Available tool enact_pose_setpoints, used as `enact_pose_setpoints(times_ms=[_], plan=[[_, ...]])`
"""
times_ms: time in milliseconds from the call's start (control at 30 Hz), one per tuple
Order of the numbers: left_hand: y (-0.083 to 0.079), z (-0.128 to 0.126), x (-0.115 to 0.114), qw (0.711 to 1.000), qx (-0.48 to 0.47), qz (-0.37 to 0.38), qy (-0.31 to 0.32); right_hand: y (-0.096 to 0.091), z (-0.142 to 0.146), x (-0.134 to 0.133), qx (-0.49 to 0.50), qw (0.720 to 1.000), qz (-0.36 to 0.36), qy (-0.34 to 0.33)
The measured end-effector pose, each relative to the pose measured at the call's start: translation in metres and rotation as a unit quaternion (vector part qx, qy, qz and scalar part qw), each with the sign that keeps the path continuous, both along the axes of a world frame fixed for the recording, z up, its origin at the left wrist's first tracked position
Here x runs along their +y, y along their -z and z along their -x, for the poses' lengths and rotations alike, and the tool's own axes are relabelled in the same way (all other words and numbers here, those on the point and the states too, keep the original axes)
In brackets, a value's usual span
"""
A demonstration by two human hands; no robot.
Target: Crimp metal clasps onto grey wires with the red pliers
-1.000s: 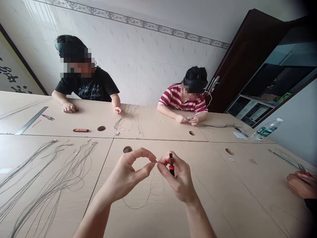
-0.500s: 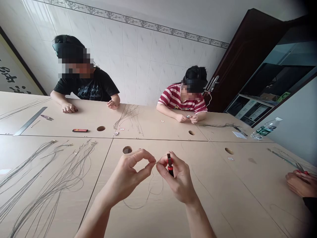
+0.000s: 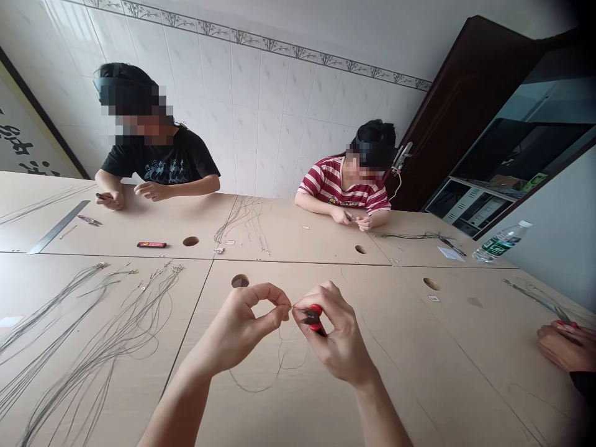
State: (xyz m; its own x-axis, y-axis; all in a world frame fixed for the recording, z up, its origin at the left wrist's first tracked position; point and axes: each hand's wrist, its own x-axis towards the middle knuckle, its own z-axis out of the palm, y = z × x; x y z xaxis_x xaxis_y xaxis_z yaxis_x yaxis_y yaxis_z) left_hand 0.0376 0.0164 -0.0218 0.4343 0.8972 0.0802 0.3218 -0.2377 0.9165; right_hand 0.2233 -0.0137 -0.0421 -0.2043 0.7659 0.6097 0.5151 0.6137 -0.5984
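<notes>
My left hand point(image 3: 244, 332) pinches a very thin dark cord point(image 3: 255, 391) between thumb and forefinger at the middle of the table. The cord's loops hang below my fingers towards the tabletop. My right hand point(image 3: 338, 335) is closed around small red-and-black pliers point(image 3: 314, 318), whose dark jaws point left at my left fingertips. The tips of both hands almost meet, and the bit of cord between them is too small to make out clearly.
Bundles of thin cords point(image 3: 100, 338) with small metal ends lie at the left. Across the table point(image 3: 298, 410) sit two co-workers; another person's hand point(image 3: 565, 347) is at right. A steel ruler point(image 3: 58, 228), a red-and-black box point(image 3: 151, 244) and a water bottle point(image 3: 503, 242) lie about.
The pliers in my right hand have turned from jaws up to jaws pointing left. My left hand stays nearly still. The co-worker at far left has moved both hands and holds something small.
</notes>
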Motion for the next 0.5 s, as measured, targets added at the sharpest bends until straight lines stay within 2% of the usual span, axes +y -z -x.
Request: enact_pose_setpoints(times_ms=[100, 233, 300, 500], plan=[[0.0026, 0.0018, 0.0047, 0.997, -0.057, 0.038, 0.031, 0.0012, -0.0034, 0.0021, -0.069, 0.995, -0.068, 0.009], [0.0012, 0.0018, 0.0086, 0.980, -0.136, 0.125, 0.080, 0.0014, -0.0067, 0.0019, -0.141, 0.977, -0.157, 0.026], [-0.0002, 0.0018, 0.0085, 0.973, -0.153, 0.145, 0.090, 0.0008, -0.0071, 0.0010, -0.132, 0.980, -0.146, 0.023], [-0.0001, 0.0024, 0.0065, 0.976, -0.153, 0.132, 0.086, -0.0005, -0.0057, -0.0004, -0.046, 0.999, -0.027, -0.014]])
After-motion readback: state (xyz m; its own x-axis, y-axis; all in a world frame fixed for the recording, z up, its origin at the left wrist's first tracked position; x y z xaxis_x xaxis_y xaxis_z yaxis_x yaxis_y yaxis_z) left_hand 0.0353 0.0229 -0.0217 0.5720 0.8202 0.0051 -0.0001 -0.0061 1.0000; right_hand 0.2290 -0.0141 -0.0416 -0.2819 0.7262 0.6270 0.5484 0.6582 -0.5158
